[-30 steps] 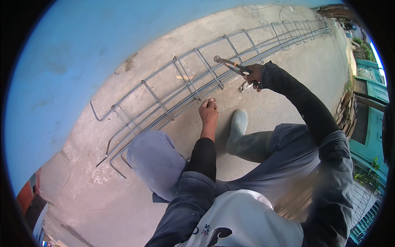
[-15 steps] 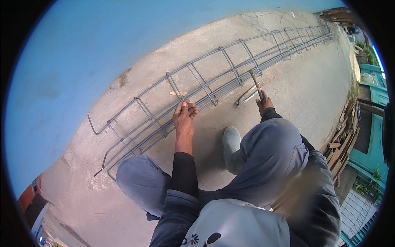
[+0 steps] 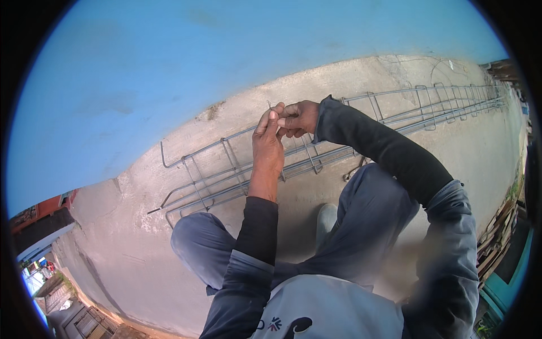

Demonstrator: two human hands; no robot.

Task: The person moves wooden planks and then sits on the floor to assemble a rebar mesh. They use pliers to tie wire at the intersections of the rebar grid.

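My left hand (image 3: 268, 141) is closed in a pinch on a thin tie wire (image 3: 270, 105), whose bent end sticks up past the fingertips. My right hand (image 3: 297, 117) meets it from the right, its fingers closed at the same wire and overlapping the left fingertips. The part of the wire between the fingers is hidden. Below both hands lies a long steel rebar cage (image 3: 237, 169), made of lengthwise bars with rectangular stirrups. The hands cover part of its upper bar; I cannot tell whether they touch it.
A dark metal tool (image 3: 353, 170) lies partly hidden beside my right knee. The cage stretches to the far right over a concrete floor (image 3: 141, 260), alongside a blue wall (image 3: 135, 73). Loose wire (image 3: 437, 68) lies near the wall. Stacked timber (image 3: 502, 231) stands at the right edge.
My right hand has left the long-handled tool and come up to my left hand. Both hands are now together, higher above the cage. The view has shifted, so the cage appears lower and farther right.
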